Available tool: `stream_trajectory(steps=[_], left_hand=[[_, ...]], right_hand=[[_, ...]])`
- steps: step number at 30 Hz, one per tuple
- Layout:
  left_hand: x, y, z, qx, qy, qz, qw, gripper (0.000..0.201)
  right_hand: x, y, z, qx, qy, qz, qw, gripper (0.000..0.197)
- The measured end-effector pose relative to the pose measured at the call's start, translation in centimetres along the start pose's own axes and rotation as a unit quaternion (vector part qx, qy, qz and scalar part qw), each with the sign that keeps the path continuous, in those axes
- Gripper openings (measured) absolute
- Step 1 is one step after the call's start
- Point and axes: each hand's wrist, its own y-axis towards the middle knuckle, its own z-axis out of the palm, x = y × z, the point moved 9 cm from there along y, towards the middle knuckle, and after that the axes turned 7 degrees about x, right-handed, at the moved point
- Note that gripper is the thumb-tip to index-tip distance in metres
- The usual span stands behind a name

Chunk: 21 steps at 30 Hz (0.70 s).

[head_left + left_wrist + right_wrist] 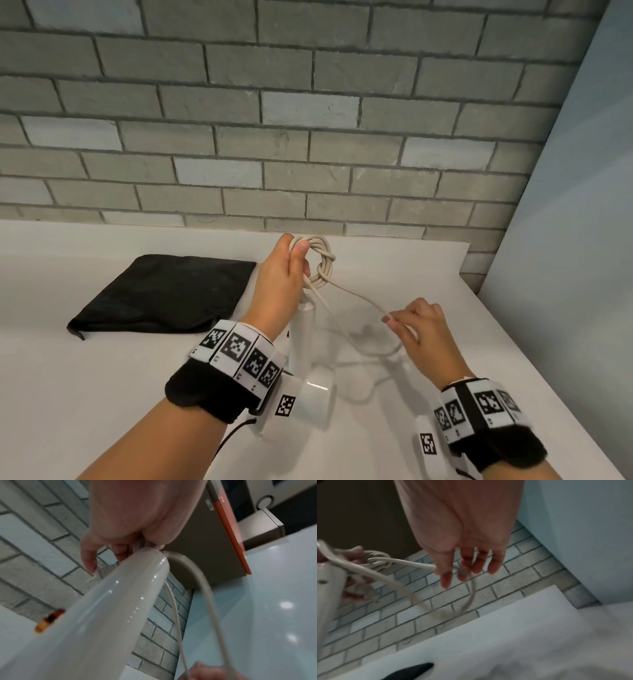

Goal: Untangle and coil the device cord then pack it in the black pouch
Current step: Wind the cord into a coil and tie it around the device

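Cream cord point(317, 260) coils in left hand point(282, 270); right hand point(416, 323) pinches its tail.

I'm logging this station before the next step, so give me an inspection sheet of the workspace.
Surface: white table, bare at front left.
Job's things: cord coil held up; black pouch lying flat; white device hanging under the coil.
Clutter: nothing seen.
Grippers: left hand grips the coil; right hand pinches the loose cord.
Cables: slack loop sags on the table.
Surroundings: grey brick wall; pale panel at right.
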Motion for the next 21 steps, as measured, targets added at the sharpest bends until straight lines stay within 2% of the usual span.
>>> stream_trajectory(steps=[2, 5, 7, 9, 10, 13, 18, 21], left_hand=[[-0.4, -0.1, 0.1, -0.005, 0.028, 0.016, 0.999, 0.022], [-0.8, -0.3, 0.0, -0.016, 0.045, 0.033, 0.998, 0.024], [-0.9, -0.2, -0.1, -0.021, 0.054, 0.042, 0.997, 0.025], [-0.9, -0.1, 0.0, -0.021, 0.064, 0.048, 0.997, 0.025], [-0.8, -0.1, -0.1, -0.022, 0.066, 0.047, 0.996, 0.025], [-0.4, -0.2, -0.8, -0.024, 0.048, 0.039, 0.998, 0.024], [-0.7, -0.7, -1.1, -0.040, 0.051, 0.041, 0.997, 0.020], [0.1, -0.3, -2.2, -0.065, 0.026, -0.003, 0.998, 0.020]], right_hand=[[1.5, 0.7, 0.4, -0.005, 0.025, 0.007, 1.000, 0.016], [6.7, 0.9, -1.1, -0.055, 0.183, -0.046, 0.980, 0.008], [11.3, 1.1, -0.7, 0.013, 0.263, -0.088, 0.961, 0.010], [14.7, 0.9, 1.5, 0.120, 0.222, -0.114, 0.961, 0.017], [15.4, 0.8, 2.2, 0.139, 0.209, -0.123, 0.960, 0.019], [14.5, 0.9, 2.1, 0.130, 0.249, -0.121, 0.952, 0.024], [9.5, -0.6, 1.0, 0.161, 0.270, -0.110, 0.943, 0.017], [7.1, -1.6, -0.7, 0.159, 0.303, -0.083, 0.936, 0.018]])
